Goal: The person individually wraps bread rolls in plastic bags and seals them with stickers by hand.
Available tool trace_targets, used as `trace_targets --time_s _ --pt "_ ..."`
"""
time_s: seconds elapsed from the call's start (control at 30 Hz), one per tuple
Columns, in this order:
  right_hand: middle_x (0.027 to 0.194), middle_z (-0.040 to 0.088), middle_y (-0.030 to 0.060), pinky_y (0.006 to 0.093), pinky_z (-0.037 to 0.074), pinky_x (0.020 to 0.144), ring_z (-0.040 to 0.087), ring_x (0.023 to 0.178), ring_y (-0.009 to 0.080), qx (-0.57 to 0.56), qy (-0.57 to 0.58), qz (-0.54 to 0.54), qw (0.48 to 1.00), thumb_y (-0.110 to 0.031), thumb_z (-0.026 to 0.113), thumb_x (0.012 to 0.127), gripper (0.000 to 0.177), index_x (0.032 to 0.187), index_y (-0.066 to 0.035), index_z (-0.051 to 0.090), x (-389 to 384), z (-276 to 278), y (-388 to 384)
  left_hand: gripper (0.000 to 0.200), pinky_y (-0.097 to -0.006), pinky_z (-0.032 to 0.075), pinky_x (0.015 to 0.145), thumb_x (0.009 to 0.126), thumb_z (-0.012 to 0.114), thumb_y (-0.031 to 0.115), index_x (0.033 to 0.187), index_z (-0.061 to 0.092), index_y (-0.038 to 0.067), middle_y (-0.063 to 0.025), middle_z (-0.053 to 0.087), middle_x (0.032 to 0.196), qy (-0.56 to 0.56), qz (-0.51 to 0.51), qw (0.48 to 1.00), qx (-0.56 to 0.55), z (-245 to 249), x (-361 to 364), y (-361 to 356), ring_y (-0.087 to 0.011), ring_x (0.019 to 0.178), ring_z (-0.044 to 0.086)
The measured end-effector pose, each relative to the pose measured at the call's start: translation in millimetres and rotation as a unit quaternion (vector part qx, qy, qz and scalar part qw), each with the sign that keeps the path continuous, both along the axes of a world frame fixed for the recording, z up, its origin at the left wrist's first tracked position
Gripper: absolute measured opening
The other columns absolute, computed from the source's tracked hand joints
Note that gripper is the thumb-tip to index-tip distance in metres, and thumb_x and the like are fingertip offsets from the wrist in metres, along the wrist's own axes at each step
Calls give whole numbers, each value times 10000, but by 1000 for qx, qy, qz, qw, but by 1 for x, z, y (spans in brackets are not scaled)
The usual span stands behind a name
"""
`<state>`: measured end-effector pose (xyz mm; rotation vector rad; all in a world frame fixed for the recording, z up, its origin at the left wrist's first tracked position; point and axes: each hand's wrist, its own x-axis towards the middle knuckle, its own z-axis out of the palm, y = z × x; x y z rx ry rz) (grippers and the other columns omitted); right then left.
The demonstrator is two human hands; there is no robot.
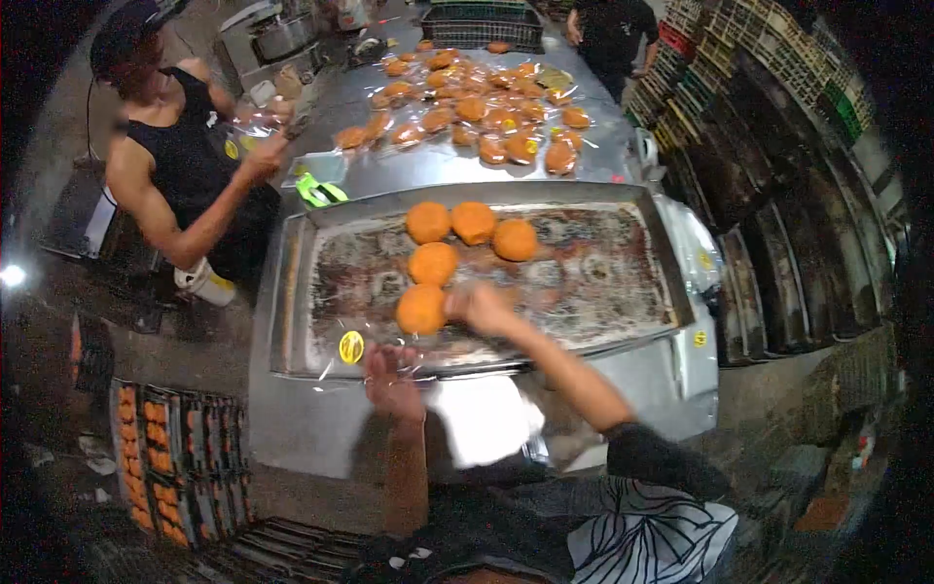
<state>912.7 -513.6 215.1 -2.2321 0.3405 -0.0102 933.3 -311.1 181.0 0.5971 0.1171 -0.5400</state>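
On a worn metal tray (603, 336) lie several round orange-brown buns (432, 264). My right hand (484, 310) is at the right side of the nearest bun (420, 309); it is blurred and its fingers are hard to make out. My left hand (394, 378) is at the tray's front edge, with a clear plastic bag (365, 343) bearing a yellow label. Its fingers look bent at the bag's edge. The bag reaches over the tray's front left corner, left of the nearest bun.
Many bagged buns (471, 108) cover the table's far part, before a black crate (482, 27). A co-worker (185, 146) at the left handles a clear bag. Another person (613, 39) stands at the back right. Clear plastic (693, 243) lies along the table's right edge.
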Motion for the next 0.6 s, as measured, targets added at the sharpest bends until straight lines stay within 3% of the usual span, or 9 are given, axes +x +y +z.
trace_targets --time_s 0.03,0.07,0.1,0.2,0.27,0.33,0.43,0.53,0.6 --pt "925 557 201 404 407 761 527 860 313 -133 -96 -102 981 -220 547 729 358 1033 -32 538 50 -47 -41 519 -409 416 815 744 475 118 1231 309 54 -96 427 1125 -26 134 989 59 16 4 9 -224 1008 451" --pt "1097 448 236 461 366 806 455 944 405 -383 -235 -204 870 -267 527 746 428 1133 -92 471 75 -56 -62 519 -409 416 815 744 475 118 1231 309 54 -96 427 1125 -30 132 988 70 17 12 19 -224 1008 451" --pt "1137 408 239 508 333 829 433 978 405 -508 -166 -195 822 -333 557 719 578 1233 -166 351 85 -74 -88 523 -431 407 824 742 438 122 1240 295 48 -111 411 1143 -33 153 986 60 17 16 29 -248 1019 442" --pt "1099 438 218 504 339 828 457 938 383 -340 -29 -127 931 -367 559 709 588 1231 -172 369 81 -76 -96 540 -488 370 866 753 372 179 1260 258 31 -149 362 1194 -36 192 977 81 25 27 53 -311 1063 409" --pt "1092 451 198 474 349 809 466 931 355 -195 -69 -126 970 -347 585 684 585 1211 -173 400 40 -45 -49 542 -507 347 891 757 370 200 1254 258 18 -148 364 1201 -74 224 972 6 21 31 68 -320 1091 392" --pt "1076 474 171 435 365 780 473 903 329 -237 -320 -63 915 -285 651 614 637 1193 -151 422 -20 8 28 530 -513 343 902 765 365 192 1259 256 34 -157 356 1218 -29 242 970 -20 16 28 58 -331 1114 372" --pt "1068 493 143 392 370 780 468 891 311 -288 -295 32 911 -207 699 536 755 1217 -102 389 -69 46 83 534 -477 343 920 769 445 253 1251 288 84 -167 347 1240 -70 82 993 -49 20 -9 13 -332 1122 373" --pt "1064 504 125 380 385 767 482 854 301 -195 -292 -36 936 -165 718 479 881 1251 -23 318 -101 47 94 554 -450 347 924 762 489 274 1246 298 83 -164 375 1215 -86 -8 991 -106 45 -50 -26 -326 1102 393" --pt "975 531 155 379 397 754 498 855 320 -136 -367 -133 910 -147 705 578 922 1297 8 147 -119 45 93 562 -447 357 915 764 484 247 1251 283 52 -158 428 1159 -63 -59 986 -146 39 -70 -41 -319 1074 417"
